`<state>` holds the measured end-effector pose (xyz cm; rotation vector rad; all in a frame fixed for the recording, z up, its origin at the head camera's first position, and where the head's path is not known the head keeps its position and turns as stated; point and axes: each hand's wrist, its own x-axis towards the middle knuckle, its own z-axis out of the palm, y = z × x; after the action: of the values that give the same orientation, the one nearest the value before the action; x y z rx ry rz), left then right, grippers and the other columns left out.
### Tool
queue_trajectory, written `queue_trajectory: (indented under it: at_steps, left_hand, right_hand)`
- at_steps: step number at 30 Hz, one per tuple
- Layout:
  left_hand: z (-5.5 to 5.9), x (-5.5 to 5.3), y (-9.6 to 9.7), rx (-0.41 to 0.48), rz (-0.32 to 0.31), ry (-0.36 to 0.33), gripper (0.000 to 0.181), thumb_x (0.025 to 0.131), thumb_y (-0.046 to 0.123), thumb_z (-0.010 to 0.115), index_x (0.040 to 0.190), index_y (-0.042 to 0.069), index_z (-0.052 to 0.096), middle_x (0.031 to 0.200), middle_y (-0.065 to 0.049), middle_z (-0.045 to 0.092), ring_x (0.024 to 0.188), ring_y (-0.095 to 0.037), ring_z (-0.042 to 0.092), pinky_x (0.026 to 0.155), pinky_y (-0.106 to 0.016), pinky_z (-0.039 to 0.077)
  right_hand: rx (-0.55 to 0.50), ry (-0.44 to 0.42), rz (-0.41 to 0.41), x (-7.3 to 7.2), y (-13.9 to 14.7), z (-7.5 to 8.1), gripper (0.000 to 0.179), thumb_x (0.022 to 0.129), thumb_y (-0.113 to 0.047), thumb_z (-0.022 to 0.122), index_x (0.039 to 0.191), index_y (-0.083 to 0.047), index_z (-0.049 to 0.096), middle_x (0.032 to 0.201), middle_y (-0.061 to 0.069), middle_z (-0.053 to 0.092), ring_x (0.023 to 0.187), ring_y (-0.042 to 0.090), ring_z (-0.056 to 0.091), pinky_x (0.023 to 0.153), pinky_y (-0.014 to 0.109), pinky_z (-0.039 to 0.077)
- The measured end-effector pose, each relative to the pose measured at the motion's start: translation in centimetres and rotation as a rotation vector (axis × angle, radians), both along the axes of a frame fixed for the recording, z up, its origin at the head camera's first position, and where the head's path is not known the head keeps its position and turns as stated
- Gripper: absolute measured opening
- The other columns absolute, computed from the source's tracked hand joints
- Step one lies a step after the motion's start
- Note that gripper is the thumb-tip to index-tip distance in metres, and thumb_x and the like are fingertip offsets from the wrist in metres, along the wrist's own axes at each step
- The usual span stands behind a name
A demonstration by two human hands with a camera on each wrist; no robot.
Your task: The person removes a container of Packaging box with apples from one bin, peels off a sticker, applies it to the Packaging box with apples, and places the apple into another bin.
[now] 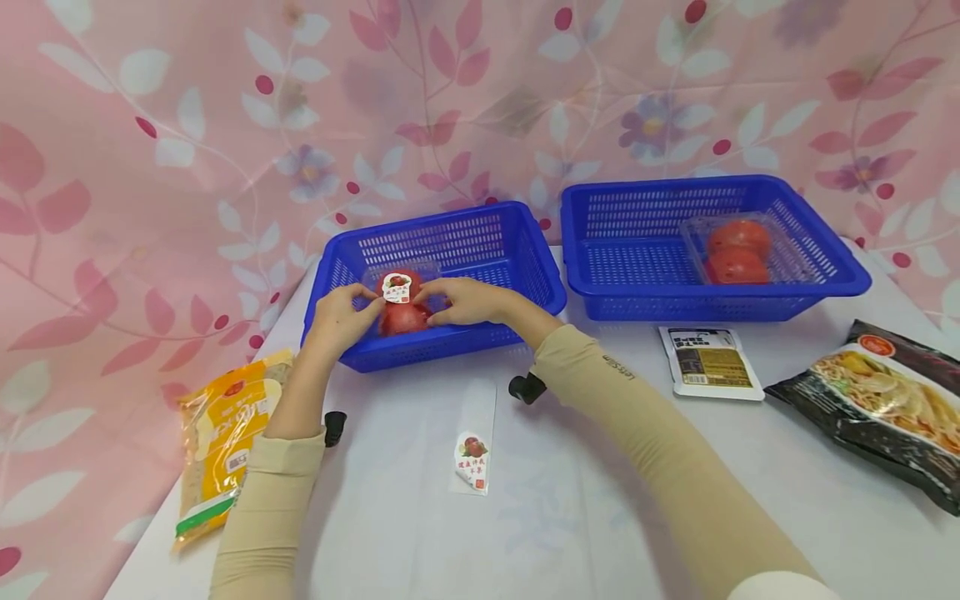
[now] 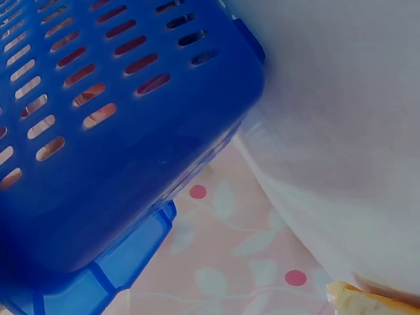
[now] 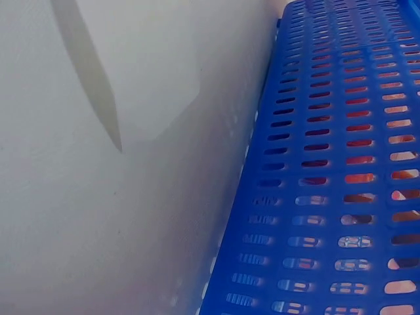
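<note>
In the head view both hands reach into the left blue basket (image 1: 442,337), over a clear plastic box (image 1: 429,268) of round red fruit (image 1: 402,319). A white sticker (image 1: 397,287) with a red fruit picture lies over the fruit. At its left edge my left hand (image 1: 341,321) pinches it between thumb and index finger. The right hand (image 1: 468,302) touches its right edge with the index fingertip, thumb apart and lower by the fruit. Both wrist views show mainly the basket's slotted walls (image 2: 131,151), (image 3: 295,157), with the hands hidden behind them.
A second blue basket (image 1: 690,304) at right holds another clear box (image 1: 693,229) of red fruit. On the white table lie a backing strip (image 1: 480,400) with a similar sticker (image 1: 471,461), a yellow bag (image 1: 225,425), a white-and-gold pouch (image 1: 708,362) and a black noodle bag (image 1: 885,400).
</note>
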<state>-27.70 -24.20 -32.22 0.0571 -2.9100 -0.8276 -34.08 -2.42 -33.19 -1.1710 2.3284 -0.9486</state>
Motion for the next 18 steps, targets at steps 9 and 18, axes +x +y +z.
queue_trajectory:
  at_steps: [9, 18]
  left_hand:
    - [-0.2, 0.2, 0.0, -0.015, 0.023, -0.024, 0.045, 0.092, 0.035, 0.048, 0.12, 0.0, 0.051, 0.124, -0.025, 0.048, 0.117, -0.04, 0.041, 0.092, -0.056, 0.035]
    - [0.1, 0.3, 0.6, -0.049, 0.082, -0.025, 0.057, 0.093, 0.043, 0.04, 0.134, 0.003, 0.038, 0.132, -0.027, 0.037, 0.123, -0.044, 0.033, 0.095, -0.061, 0.029]
  right_hand:
    - [0.023, 0.053, -0.019, 0.1, -0.2, -0.2, 0.043, 0.089, -0.021, 0.058, 0.13, -0.012, 0.05, 0.142, 0.007, 0.037, 0.127, 0.025, 0.037, 0.102, 0.037, 0.032]
    - [0.022, 0.379, -0.169, 1.1, 0.0, 0.3, 0.044, 0.09, -0.017, 0.053, 0.133, -0.009, 0.046, 0.144, 0.012, 0.031, 0.129, 0.024, 0.035, 0.095, 0.037, 0.04]
